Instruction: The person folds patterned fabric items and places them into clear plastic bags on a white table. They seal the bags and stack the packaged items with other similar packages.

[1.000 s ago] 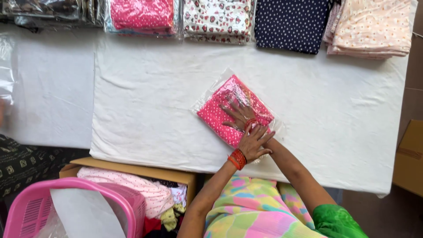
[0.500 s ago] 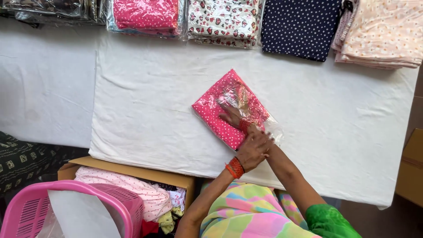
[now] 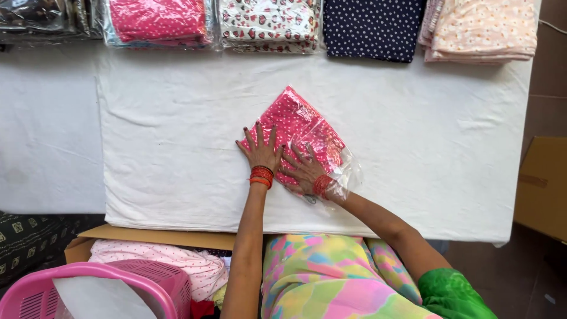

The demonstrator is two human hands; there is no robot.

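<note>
A folded pink dotted garment in a clear plastic bag (image 3: 295, 121) lies tilted on the white cloth-covered table (image 3: 177, 136). My left hand (image 3: 260, 150) rests flat on the bag's near left corner, fingers spread. Beside it, my right hand (image 3: 302, 171) presses flat on the bag's near end, where the loose plastic flap (image 3: 347, 177) sticks out. Both wrists wear red bangles. Neither hand grips anything.
Folded garment stacks line the far table edge: dark bagged (image 3: 41, 18), pink bagged (image 3: 156, 20), white heart-printed (image 3: 269, 23), navy dotted (image 3: 372, 26), peach (image 3: 481, 29). A pink basket (image 3: 94, 292) and a cardboard box of clothes (image 3: 165, 260) sit near left. Another cardboard box (image 3: 540, 186) stands right.
My left hand has moved from my right wrist onto the bag's left corner. The right hand slid back toward the bag's near end. The camera tilted slightly.
</note>
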